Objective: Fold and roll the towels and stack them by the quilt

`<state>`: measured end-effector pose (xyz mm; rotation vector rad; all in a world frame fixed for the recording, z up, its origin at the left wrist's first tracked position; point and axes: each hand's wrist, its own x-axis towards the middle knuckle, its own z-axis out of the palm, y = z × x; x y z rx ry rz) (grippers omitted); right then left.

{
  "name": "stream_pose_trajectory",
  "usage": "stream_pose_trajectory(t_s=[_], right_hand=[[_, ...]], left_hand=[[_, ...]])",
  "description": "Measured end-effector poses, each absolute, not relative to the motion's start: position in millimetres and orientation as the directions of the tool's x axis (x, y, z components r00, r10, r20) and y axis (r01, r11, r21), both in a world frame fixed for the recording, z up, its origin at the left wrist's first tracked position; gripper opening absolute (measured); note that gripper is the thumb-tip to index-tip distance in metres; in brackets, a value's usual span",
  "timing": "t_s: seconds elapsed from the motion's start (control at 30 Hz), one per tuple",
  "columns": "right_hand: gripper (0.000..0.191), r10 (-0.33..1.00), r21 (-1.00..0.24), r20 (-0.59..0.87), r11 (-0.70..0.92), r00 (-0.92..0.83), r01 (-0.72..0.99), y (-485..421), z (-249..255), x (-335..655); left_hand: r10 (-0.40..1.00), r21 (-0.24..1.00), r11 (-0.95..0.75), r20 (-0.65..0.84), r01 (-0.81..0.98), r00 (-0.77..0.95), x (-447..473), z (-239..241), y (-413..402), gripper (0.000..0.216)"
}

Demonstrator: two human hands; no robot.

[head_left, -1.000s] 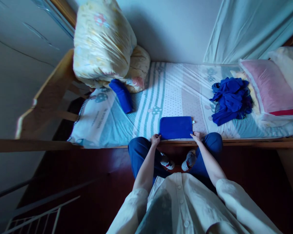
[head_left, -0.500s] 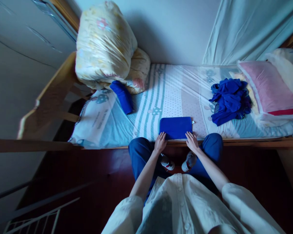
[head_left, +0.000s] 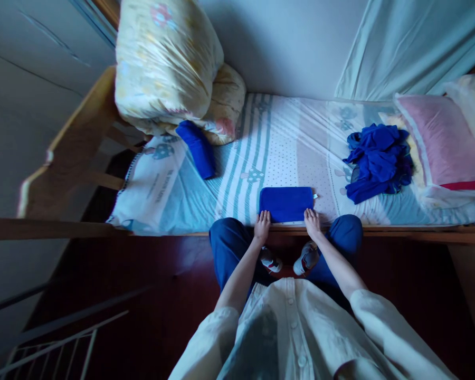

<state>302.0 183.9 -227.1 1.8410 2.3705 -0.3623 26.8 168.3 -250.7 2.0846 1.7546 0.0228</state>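
Observation:
A folded blue cloth [head_left: 287, 203] lies as a flat rectangle near the front edge of the bed, a small white tag at its right side. My left hand [head_left: 262, 226] is at its near left corner, fingers together over the edge. At the near right corner, my right hand [head_left: 312, 224] holds the edge the same way. Both thumbs are hard to make out. To the left rests a rolled blue cloth [head_left: 198, 150], touching the yellow quilt. A crumpled heap of blue cloth [head_left: 378, 161] sits to the right.
The bed [head_left: 237, 182] has a patterned sheet and a wooden front rail. A bundled yellow quilt [head_left: 168, 63] is piled at its left end, beside a wooden bed end [head_left: 69, 142]. A pink pillow [head_left: 451, 140] lies at the right. White metal bars [head_left: 63, 343] stand lower left.
My fingers have drawn together at the cloth's near corners, where they were more spread before. The cloth stays flat. The view has shifted slightly.

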Motion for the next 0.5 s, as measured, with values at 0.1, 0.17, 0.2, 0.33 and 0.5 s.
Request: stream_pose_trajectory(t_s=[0.1,0.17,0.2,0.33,0.5], right_hand=[[0.058,0.935,-0.097,-0.265,0.217,-0.236,0.971,190,-221,297],[0.057,0.934,-0.086,-0.273,0.217,-0.233,0.972,192,-215,295],[0.056,0.932,-0.078,-0.279,0.219,-0.232,0.973,191,-212,294],[0.052,0.921,-0.04,-0.308,0.24,-0.241,0.97,182,-201,295],[0.053,0.917,-0.042,-0.301,0.26,-0.26,0.965,160,-191,300]], left_hand=[[0.939,0.306,-0.103,-0.283,0.946,0.194,28,-247,169,0.064],[0.931,0.302,-0.106,-0.305,0.947,0.201,27,-244,169,0.065],[0.928,0.3,-0.109,-0.311,0.948,0.206,27,-242,168,0.066],[0.925,0.286,-0.11,-0.32,0.952,0.203,26,-238,161,0.065],[0.92,0.254,-0.123,-0.334,0.959,0.206,28,-238,145,0.069]])
